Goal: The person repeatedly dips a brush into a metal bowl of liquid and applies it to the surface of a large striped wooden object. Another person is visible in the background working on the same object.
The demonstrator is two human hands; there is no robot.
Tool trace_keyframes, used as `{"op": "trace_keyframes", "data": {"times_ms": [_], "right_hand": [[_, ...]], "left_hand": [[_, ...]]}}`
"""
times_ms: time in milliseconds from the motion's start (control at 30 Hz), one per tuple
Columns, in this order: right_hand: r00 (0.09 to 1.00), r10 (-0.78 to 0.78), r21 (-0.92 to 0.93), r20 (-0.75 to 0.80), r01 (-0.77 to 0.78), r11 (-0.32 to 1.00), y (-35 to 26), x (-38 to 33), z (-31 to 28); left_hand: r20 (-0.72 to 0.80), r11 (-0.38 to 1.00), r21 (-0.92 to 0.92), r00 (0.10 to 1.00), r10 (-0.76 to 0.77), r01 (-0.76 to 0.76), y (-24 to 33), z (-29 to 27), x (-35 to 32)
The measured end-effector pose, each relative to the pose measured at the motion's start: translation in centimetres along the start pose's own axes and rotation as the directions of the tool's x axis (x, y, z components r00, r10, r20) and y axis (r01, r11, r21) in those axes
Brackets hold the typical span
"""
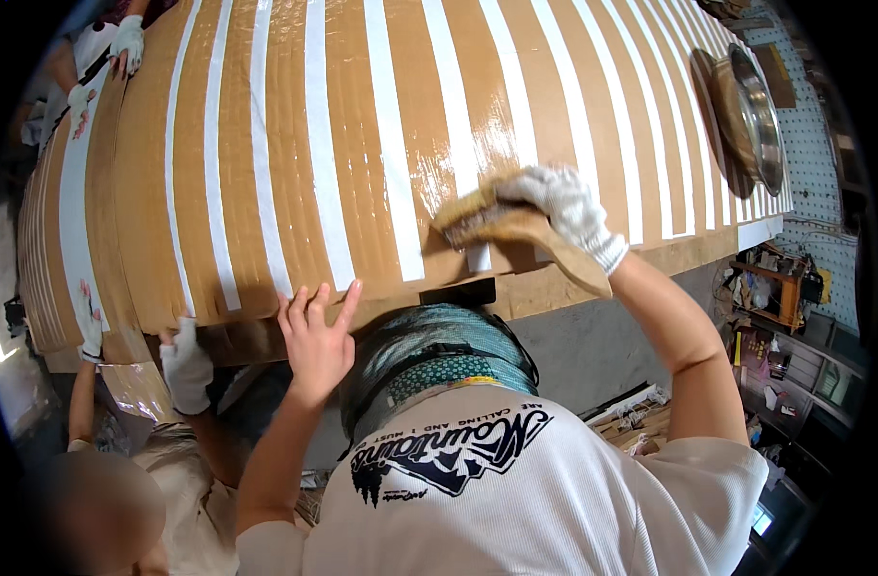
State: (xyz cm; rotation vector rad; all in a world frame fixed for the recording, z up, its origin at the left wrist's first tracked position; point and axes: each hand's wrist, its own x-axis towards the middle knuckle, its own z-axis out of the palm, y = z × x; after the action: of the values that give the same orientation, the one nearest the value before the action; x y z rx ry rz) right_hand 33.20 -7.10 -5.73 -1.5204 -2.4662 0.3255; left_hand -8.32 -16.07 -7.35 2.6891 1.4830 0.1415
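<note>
My right hand (564,209), in a white knit glove, grips a wooden brush (530,240) with a long curved handle. The bristles are down near the front edge of a broad surface covered in brown sheeting (348,192) with white strips (393,163) running away from me. Shiny clear film lies over part of the brown. My bare left hand (319,336) has its fingers spread, the tips resting on the front edge beside the ends of the strips. Nothing is held in it.
A shiny metal bowl (756,120) stands at the far right. At the left, co-workers' gloved hands (188,365) touch the surface's near and far edges. Under the right edge are a small wooden shelf (780,288) and cluttered shelving (784,374). A teal patterned cloth (439,350) covers my front.
</note>
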Motion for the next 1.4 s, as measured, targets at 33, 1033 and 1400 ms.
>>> {"op": "trace_keyframes", "data": {"times_ms": [33,1033,1400], "right_hand": [[0.999,0.003,0.021,0.052,-0.004,1.000,-1.0,-1.6,-0.4],[0.918,0.389,0.283,-0.075,-0.355,0.891,2.2,13.7,-7.5],[0.903,0.263,0.098,-0.340,-0.245,0.965,16.7,37.7,-5.8]], "left_hand": [[-0.011,1.000,0.006,1.000,-0.001,0.001,0.1,0.1,0.0],[-0.008,0.996,-0.086,1.000,-0.026,0.025,-0.4,0.4,-0.8],[-0.015,0.998,0.050,0.999,-0.045,0.045,-0.4,2.4,-1.0]]}}
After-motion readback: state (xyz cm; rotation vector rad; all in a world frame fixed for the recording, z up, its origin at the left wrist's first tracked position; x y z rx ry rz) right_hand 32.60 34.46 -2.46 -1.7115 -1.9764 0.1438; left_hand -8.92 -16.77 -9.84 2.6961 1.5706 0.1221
